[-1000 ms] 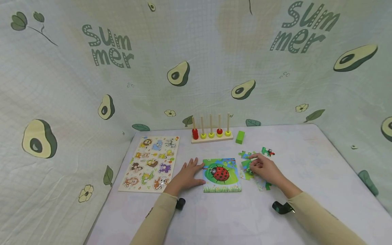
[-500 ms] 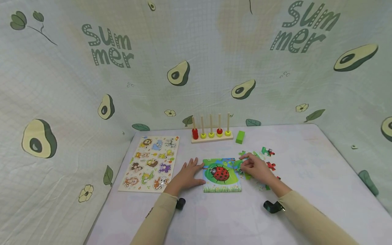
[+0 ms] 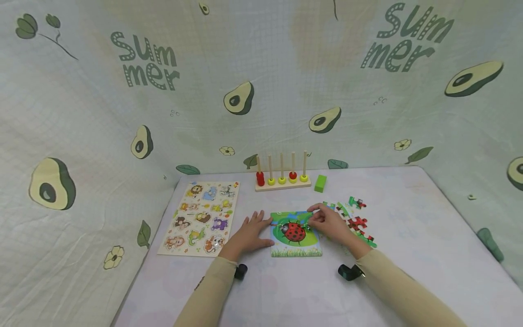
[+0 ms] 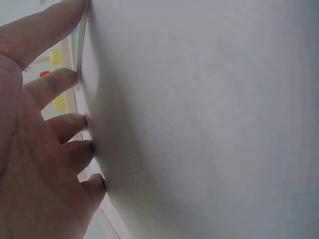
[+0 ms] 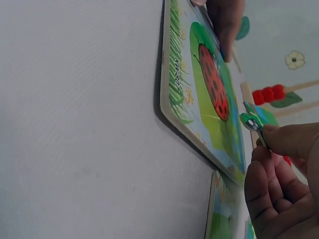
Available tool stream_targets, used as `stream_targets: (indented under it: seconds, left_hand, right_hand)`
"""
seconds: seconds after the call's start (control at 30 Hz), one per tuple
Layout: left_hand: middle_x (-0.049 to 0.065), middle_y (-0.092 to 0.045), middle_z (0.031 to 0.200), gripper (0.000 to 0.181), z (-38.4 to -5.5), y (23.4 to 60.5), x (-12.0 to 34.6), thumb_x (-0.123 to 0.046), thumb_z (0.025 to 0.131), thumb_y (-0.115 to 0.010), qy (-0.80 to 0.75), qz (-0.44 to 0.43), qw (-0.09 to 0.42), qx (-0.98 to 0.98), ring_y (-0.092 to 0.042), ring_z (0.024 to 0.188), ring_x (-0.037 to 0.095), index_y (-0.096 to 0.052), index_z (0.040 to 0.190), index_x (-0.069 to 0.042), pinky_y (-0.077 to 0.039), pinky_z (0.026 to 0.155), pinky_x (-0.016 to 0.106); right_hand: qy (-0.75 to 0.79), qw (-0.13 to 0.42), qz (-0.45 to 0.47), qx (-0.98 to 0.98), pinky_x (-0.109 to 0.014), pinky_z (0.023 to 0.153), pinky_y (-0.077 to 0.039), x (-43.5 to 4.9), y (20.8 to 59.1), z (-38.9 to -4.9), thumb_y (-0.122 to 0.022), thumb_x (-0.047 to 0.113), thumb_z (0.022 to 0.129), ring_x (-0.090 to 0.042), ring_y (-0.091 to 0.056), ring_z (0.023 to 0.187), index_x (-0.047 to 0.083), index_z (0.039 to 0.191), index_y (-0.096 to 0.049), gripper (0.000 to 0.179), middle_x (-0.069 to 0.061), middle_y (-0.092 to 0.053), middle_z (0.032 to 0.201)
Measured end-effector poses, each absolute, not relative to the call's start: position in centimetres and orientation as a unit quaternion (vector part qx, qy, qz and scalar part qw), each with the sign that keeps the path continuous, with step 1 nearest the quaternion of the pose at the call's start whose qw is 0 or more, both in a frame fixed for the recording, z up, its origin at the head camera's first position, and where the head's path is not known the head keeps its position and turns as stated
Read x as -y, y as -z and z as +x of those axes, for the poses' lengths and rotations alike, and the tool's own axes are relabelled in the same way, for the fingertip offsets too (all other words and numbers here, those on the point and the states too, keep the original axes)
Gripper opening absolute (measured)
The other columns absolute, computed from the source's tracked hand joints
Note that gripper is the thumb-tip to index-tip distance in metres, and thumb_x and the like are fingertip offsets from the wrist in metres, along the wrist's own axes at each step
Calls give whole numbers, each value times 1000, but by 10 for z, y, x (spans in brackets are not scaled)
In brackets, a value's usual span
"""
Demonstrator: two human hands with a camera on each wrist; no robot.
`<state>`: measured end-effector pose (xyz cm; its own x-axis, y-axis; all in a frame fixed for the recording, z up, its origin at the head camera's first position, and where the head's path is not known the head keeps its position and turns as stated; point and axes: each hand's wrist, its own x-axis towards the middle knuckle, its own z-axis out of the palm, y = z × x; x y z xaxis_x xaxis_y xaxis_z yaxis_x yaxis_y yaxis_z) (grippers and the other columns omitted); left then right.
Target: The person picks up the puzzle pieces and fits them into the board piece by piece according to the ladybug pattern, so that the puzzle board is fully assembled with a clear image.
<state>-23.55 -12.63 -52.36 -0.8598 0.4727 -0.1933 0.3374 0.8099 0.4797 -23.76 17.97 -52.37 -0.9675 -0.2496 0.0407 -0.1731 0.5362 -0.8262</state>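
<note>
A square ladybug puzzle board (image 3: pixel 296 247) lies flat on the table. My left hand (image 3: pixel 250 234) rests at its left side with fingers spread, thumb and index finger at the board's edge. In the left wrist view, the fingers of the left hand (image 4: pixel 40 134) reach down to the white surface. My right hand (image 3: pixel 333 225) is over the board's right edge. The right wrist view shows a small green puzzle piece (image 5: pixel 252 122) with a black-and-white spot, pinched between thumb and fingers, raised above the board. Loose puzzle pieces (image 3: pixel 357 223), red and green, lie to the right, partly hidden by this hand.
An animal peg puzzle (image 3: pixel 203 219) lies at the left. Behind the board stands a wooden counting stand (image 3: pixel 283 184) with red and yellow beads on upright pegs. A green block (image 3: pixel 320 183) is to its right. Printed cloth (image 3: pixel 282 59) surrounds the table.
My right hand has moved left from the loose pieces to the board's right edge, carrying the puzzle piece. More loose pieces now show behind it. The left hand has stayed put.
</note>
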Motion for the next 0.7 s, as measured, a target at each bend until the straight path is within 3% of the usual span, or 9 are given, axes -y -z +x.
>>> stream_targets:
  seconds: [0.23,0.7]
  left_hand:
    - [15,-17,168,79,-235,523,126,-46,90,-75,-222,207,162,-939,-7,156,33,-41,157,-19,-4,126,51]
    - [17,-19,167,78,-236,525,129,-47,91,-74,-226,218,156,-937,-8,156,34,-42,157,-17,-4,126,53]
  right_hand:
    - [482,37,-140,-864,-26,66,-50,-164,525,-242,-72,13,95,-14,-62,74,8,119,-64,26,-1,-68,88]
    - [475,38,-144,-867,-30,70,-53,-141,525,-247,-70,13,96,-13,-65,78,13,124,-65,28,2,-70,88]
